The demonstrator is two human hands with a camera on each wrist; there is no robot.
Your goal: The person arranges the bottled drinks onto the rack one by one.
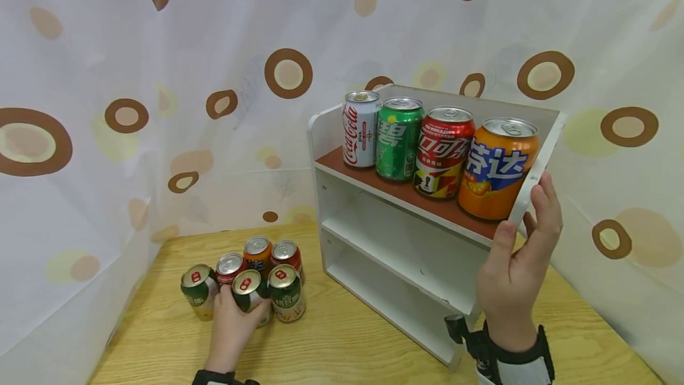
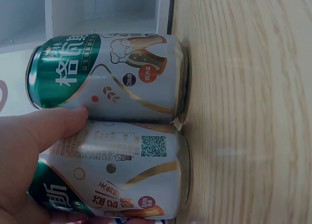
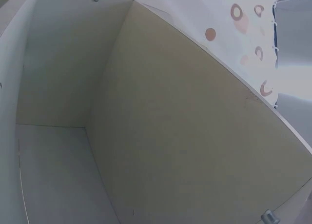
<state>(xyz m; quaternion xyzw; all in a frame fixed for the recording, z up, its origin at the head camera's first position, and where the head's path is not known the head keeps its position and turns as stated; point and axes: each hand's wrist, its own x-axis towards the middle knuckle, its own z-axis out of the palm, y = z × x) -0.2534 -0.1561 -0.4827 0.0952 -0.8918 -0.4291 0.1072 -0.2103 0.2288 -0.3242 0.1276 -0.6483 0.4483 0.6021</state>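
My left hand (image 1: 232,322) grips a green-and-white drink can (image 1: 248,284) with a gold top and red tab. In the left wrist view, the thumb lies along this held can (image 2: 122,168), beside a matching can (image 2: 112,77) standing close by. To the left of the hand, another matching can (image 1: 199,290) leans slightly in view. My right hand (image 1: 513,278) touches the front edge of the white shelf unit's (image 1: 401,242) right side, its fingers fairly straight. The right wrist view shows pale shelf panels (image 3: 180,121) but no hand.
On the brown top shelf stand a white Coca-Cola can (image 1: 359,135), a green can (image 1: 398,141), a red can (image 1: 443,153) and an orange can (image 1: 497,171). Behind the held can are red (image 1: 231,266) and orange (image 1: 258,254) cans. A patterned sheet (image 1: 235,28) hangs behind the wooden table (image 1: 331,349).
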